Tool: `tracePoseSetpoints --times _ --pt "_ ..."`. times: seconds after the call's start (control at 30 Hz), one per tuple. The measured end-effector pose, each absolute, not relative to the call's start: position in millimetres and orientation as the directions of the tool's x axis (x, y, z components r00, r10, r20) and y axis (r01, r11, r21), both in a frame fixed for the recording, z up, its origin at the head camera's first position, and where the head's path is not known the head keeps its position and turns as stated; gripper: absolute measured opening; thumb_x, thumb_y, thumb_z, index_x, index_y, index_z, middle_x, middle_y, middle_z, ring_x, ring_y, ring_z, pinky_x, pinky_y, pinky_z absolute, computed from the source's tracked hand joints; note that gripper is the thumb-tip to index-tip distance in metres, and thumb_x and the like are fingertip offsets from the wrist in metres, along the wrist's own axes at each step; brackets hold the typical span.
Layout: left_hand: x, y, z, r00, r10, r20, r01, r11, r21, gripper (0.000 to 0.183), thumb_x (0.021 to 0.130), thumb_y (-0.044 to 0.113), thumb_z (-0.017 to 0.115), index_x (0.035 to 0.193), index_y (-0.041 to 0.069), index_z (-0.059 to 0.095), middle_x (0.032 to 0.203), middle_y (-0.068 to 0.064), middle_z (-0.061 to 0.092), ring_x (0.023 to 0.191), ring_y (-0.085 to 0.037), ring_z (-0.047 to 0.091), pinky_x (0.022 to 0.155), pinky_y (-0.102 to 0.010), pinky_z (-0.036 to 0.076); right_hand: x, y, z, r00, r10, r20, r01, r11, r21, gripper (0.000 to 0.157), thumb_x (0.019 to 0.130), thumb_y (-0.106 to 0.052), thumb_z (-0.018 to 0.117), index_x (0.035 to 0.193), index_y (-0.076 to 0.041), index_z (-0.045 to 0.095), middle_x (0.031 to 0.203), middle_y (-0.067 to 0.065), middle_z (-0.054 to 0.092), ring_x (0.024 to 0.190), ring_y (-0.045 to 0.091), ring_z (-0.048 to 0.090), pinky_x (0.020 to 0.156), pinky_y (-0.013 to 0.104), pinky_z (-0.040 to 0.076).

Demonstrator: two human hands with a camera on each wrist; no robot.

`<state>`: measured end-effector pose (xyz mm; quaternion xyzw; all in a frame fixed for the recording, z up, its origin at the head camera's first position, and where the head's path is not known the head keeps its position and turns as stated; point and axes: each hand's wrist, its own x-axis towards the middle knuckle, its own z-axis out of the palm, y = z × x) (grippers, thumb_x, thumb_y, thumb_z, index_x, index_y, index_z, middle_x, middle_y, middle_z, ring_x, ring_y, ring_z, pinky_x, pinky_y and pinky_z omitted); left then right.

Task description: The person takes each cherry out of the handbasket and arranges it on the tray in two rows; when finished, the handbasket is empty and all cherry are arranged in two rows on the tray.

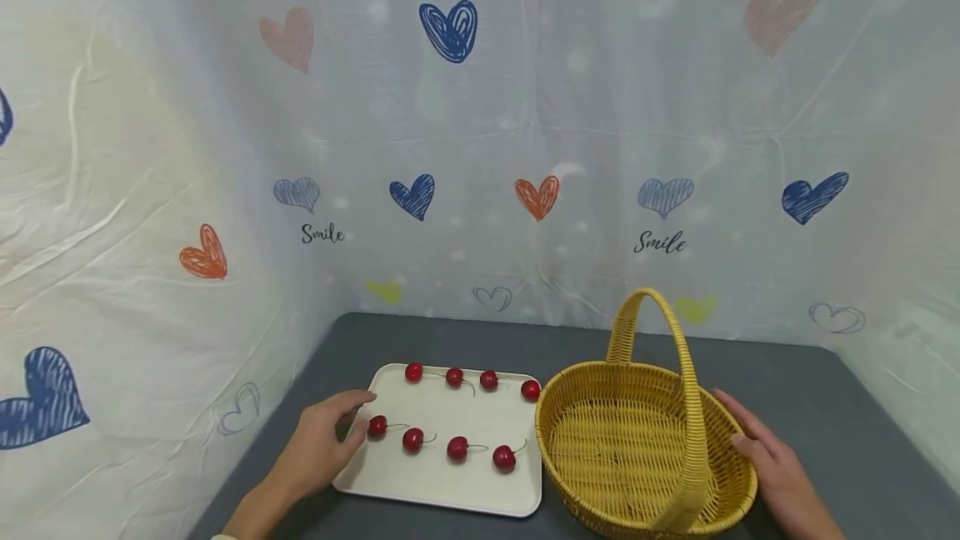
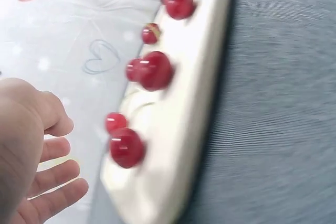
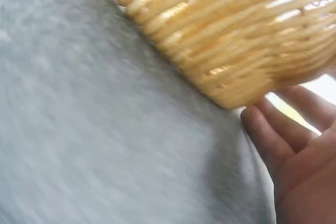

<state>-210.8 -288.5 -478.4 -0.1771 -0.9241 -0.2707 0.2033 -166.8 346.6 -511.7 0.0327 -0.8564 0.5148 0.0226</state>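
Two rows of red cherries with thin stems lie on a white rectangular tray (image 1: 435,497); a front-row cherry (image 1: 413,440) shows near the middle left. My left hand (image 1: 318,444) is at the tray's left edge, fingers and thumb spread apart with nothing between them. The leftmost front cherry (image 1: 377,427) is closest to its thumb. To the tray's right stands a yellow wicker basket (image 1: 615,448) with an arched handle; no contents show inside. My right hand (image 1: 776,465) rests against the basket's right side. In the right wrist view its extended fingers (image 3: 270,135) reach the basket's lower wall.
A dark grey tabletop (image 1: 465,336) carries the tray and basket. White curtains (image 1: 480,123) printed with hearts and "Smile" hang behind and at both sides. The basket's left rim stands right against the tray's right edge.
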Motion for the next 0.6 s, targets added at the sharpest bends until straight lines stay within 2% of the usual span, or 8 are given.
tracePoseSetpoints --times 0.07,0.23,0.3,0.37,0.43,0.5,0.53,0.6 --pt "-213.4 -291.6 -468.6 -0.823 0.239 0.516 0.471 0.793 0.385 0.039 0.088 -0.005 0.084 0.125 0.007 0.079 0.124 -0.008 0.080 0.093 -0.022 0.078 0.081 -0.043 0.067 -167.8 351.9 -505.8 -0.993 -0.044 0.107 -0.115 0.477 -0.872 0.059 0.123 -0.036 0.029 0.177 -0.014 0.022 0.170 0.012 0.046 0.120 -0.028 0.045 0.088 0.014 0.057" --pt "-220.2 -300.8 -428.6 -0.684 0.296 0.667 0.570 0.788 0.234 0.041 0.085 -0.006 0.084 0.124 0.005 0.079 0.122 -0.012 0.080 0.090 -0.022 0.077 0.076 -0.042 0.066 -169.1 369.0 -478.0 -0.928 -0.124 0.352 -0.366 0.492 -0.790 0.054 0.122 -0.015 0.032 0.175 -0.009 0.026 0.149 -0.033 0.053 0.127 -0.020 0.056 0.092 0.007 0.054" --pt "-222.5 -304.8 -406.9 -0.626 0.304 0.719 0.590 0.787 0.181 0.040 0.084 -0.007 0.084 0.123 0.004 0.079 0.120 -0.012 0.081 0.093 -0.024 0.077 0.077 -0.037 0.064 -168.4 374.3 -458.7 -0.893 -0.121 0.434 -0.416 0.593 -0.689 0.055 0.120 -0.012 0.040 0.174 -0.013 0.030 0.151 -0.037 0.048 0.129 -0.025 0.049 0.090 0.002 0.049" --pt "-223.5 -308.6 -383.3 -0.583 0.298 0.756 0.593 0.792 0.145 0.041 0.084 -0.007 0.083 0.123 0.004 0.079 0.120 -0.013 0.081 0.095 -0.026 0.076 0.082 -0.026 0.060 -167.7 377.6 -435.9 -0.869 -0.091 0.486 -0.393 0.723 -0.568 0.059 0.118 -0.014 0.048 0.174 -0.018 0.032 0.160 -0.023 0.051 0.133 -0.027 0.041 0.093 -0.003 0.041" --pt "-223.7 -311.6 -359.8 -0.548 0.283 0.788 0.593 0.795 0.127 0.041 0.085 -0.006 0.082 0.125 0.003 0.079 0.121 -0.014 0.080 0.098 -0.029 0.075 0.089 -0.014 0.053 -166.7 379.1 -412.1 -0.847 -0.063 0.529 -0.344 0.822 -0.453 0.062 0.117 -0.018 0.053 0.175 -0.020 0.031 0.170 -0.003 0.049 0.148 -0.007 0.046 0.114 0.013 0.045" --pt "-222.6 -313.3 -338.4 -0.527 0.259 0.809 0.587 0.800 0.126 0.041 0.087 -0.004 0.080 0.127 0.003 0.078 0.124 -0.016 0.080 0.105 -0.033 0.074 0.098 -0.005 0.043 -166.0 379.6 -390.3 -0.819 -0.056 0.571 -0.311 0.880 -0.360 0.064 0.117 -0.024 0.053 0.176 -0.017 0.028 0.174 0.021 0.040 0.160 0.024 0.043 0.133 0.041 0.037" --pt "-221.5 -313.5 -329.5 -0.522 0.247 0.816 0.579 0.806 0.127 0.041 0.088 -0.002 0.080 0.128 0.003 0.078 0.126 -0.017 0.079 0.108 -0.035 0.074 0.102 -0.002 0.039 -165.5 379.8 -380.7 -0.801 -0.064 0.596 -0.309 0.896 -0.318 0.064 0.118 -0.025 0.052 0.175 -0.014 0.026 0.171 0.033 0.036 0.160 0.042 0.039 0.136 0.055 0.027" --pt "-219.4 -312.9 -316.2 -0.519 0.232 0.823 0.562 0.818 0.124 0.040 0.091 0.002 0.079 0.131 0.003 0.077 0.129 -0.018 0.077 0.117 -0.038 0.071 0.111 -0.010 0.044 -164.5 380.6 -366.3 -0.760 -0.082 0.645 -0.299 0.925 -0.234 0.064 0.119 -0.032 0.047 0.175 -0.010 0.026 0.171 0.036 0.032 0.150 0.066 0.034 0.128 0.080 0.015"
